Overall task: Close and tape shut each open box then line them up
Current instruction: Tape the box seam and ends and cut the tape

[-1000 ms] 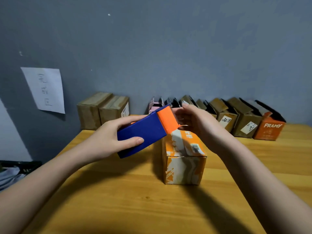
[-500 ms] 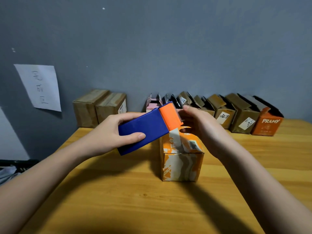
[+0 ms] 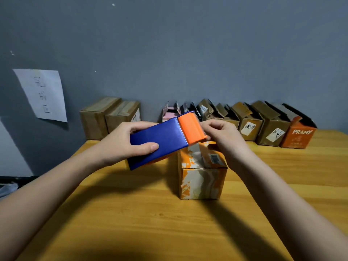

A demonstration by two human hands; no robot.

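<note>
Our left hand (image 3: 120, 146) still clamps the blue tape dispenser (image 3: 160, 140), and our right hand (image 3: 224, 140) has now pinched at its orange cutter end above the closed orange box (image 3: 201, 178), so taping should begin.

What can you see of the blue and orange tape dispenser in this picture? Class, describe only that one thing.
The tape dispenser has a smooth, plastic-looking blue body and an orange head with a toothed cutting edge. It is held in the air, tilted, head up and to the right, just above the orange and white box on the table. The left hand grips the blue body, thumb across its face. The right hand has its fingers curled at the toothed edge, seemingly pinching the tape end; the tape itself cannot be made out.
</note>
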